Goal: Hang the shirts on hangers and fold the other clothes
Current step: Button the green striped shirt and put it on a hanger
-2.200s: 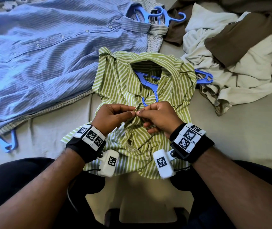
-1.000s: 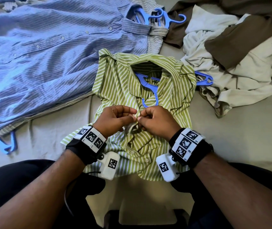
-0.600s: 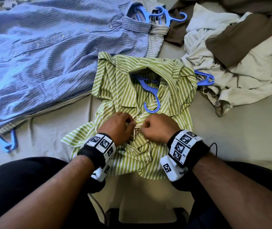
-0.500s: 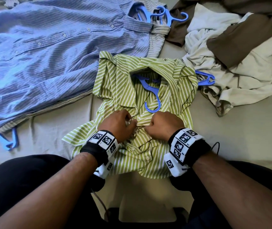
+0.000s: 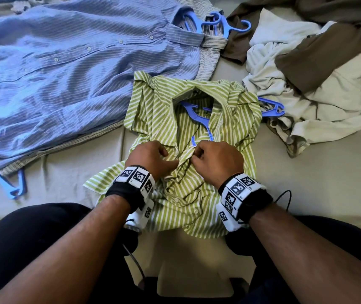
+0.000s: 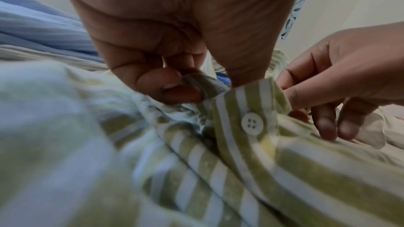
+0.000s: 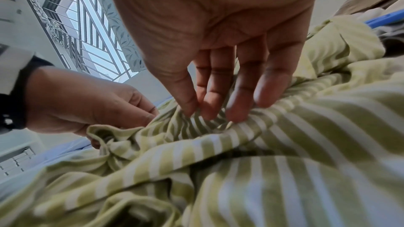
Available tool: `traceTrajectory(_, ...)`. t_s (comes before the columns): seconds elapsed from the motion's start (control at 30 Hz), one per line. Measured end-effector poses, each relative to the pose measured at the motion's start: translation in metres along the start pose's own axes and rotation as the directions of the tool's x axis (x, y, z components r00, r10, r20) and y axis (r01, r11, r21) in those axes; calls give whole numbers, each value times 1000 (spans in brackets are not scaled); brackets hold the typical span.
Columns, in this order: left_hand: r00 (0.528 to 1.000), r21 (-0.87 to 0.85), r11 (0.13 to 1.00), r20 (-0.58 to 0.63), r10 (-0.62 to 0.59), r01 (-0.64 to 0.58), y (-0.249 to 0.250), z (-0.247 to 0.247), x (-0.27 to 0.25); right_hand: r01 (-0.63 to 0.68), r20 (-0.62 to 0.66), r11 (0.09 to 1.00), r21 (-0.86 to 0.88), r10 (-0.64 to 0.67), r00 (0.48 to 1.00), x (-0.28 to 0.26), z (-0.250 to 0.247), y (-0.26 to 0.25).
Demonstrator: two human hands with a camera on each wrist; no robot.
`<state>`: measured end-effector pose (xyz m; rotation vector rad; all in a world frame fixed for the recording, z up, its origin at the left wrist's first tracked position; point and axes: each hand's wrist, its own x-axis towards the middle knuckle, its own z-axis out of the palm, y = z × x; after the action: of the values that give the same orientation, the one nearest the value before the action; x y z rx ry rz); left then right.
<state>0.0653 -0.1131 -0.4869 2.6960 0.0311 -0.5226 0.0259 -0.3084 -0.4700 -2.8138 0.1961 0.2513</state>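
A green and white striped shirt [image 5: 159, 119] lies collar-away on the bed with a blue hanger [image 5: 197, 116] inside its neck. Both hands work at the shirt's front placket below the hanger hook. My left hand [image 5: 153, 159] pinches the left front edge [image 6: 203, 85] between thumb and fingers. My right hand [image 5: 214, 160] pinches the right front edge, its thumb and fingertips [image 7: 210, 108] gathered on the cloth. A white button [image 6: 252, 123] shows on the placket between the hands.
A blue striped shirt [image 5: 76, 69] on a blue hanger [image 5: 225, 24] lies spread at the left, over another striped shirt. A heap of white and brown clothes [image 5: 311, 69] sits at the right, another blue hanger [image 5: 271, 108] beside it. My dark trouser legs [image 5: 32, 238] are near the bed edge.
Both hands have moved down the placket toward me and turned knuckles-up, still pinching the green shirt's two front edges together. The shirt has bunched more between them.
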Motion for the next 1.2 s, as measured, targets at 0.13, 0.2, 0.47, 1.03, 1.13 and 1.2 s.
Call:
traceTrajectory(0.13,1000,116,993,24,2,-5,1,-1,-1,14,-26,999,-49,-15,1000,4,0,6)
traceTrajectory(0.2,1000,172,985,-5,5,-5,4,-1,-3,45,-32,998,-43,-46,998,4,0,9)
traceTrajectory(0.47,1000,242,970,0,9,-9,9,0,-7,107,88,992,-61,-102,991,0,6,8)
traceTrajectory(1.03,1000,-902,432,6,-2,6,21,-27,0,-134,198,651,748,-26,980,22,-41,22)
traceTrajectory(1.13,999,-920,390,47,20,36,21,-28,-1,-149,172,593,791,19,985,23,-40,22)
traceTrajectory(1.2,998,-919,393,49,42,29,21,-28,-2,-151,175,569,809,13,984,22,-41,21)
